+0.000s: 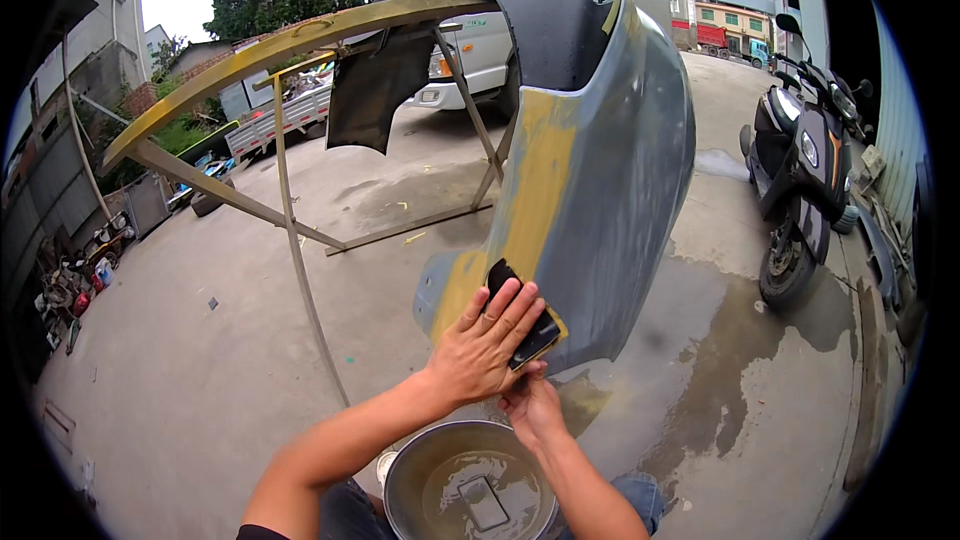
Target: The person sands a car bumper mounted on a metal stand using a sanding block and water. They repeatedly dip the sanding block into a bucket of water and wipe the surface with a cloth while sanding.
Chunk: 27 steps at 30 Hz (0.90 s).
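Note:
My left hand [476, 347] lies over a black sanding block [540, 336], its fingers stretched across the top and pressing it to the lower end of a car bumper [610, 190]. The thumb is hidden. Yellowish residue rims the block's edge. Grey primer and a yellow filler band [540, 175] cover the bumper, which stands on end. Just below the block, my right hand [535, 407] has its fingers curled in near the bumper's bottom edge; what they pinch is hidden. Between my knees sits a metal basin [398, 485] of cloudy water with a rectangular thing [484, 503] in it.
A metal stand [300, 37] with a curved yellow-brown top bar reaches left from the bumper. A dark scooter [810, 155] is parked at right by a corrugated wall. Wet patches [715, 380] mark the concrete. Behind the stand is a white truck [470, 70]; scrap piles up at far left.

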Each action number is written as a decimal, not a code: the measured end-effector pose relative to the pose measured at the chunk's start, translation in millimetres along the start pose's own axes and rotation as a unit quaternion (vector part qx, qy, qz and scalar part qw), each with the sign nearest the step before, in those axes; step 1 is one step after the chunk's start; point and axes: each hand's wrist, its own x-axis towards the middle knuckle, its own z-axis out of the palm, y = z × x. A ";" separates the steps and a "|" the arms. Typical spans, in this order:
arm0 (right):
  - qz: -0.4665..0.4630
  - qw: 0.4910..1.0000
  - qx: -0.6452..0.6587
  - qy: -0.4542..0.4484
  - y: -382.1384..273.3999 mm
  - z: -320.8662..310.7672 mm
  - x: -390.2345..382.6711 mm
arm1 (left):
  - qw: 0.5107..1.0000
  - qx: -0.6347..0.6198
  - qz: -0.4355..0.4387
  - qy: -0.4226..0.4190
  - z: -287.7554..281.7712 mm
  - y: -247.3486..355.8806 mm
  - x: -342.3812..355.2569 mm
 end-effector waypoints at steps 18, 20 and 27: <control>0.031 0.999 -0.004 0.010 -0.1 -1.4 -3.1 | 0.979 -0.051 0.022 -0.194 -14.9 36.7 -138.1; 0.116 0.992 -0.052 0.012 7.3 -7.2 -13.3 | 0.980 -0.128 0.002 -0.151 -14.1 51.9 -160.7; 0.438 0.860 -0.260 -0.026 80.8 -66.5 -39.0 | 0.919 -0.254 0.038 -0.298 26.7 99.9 -223.8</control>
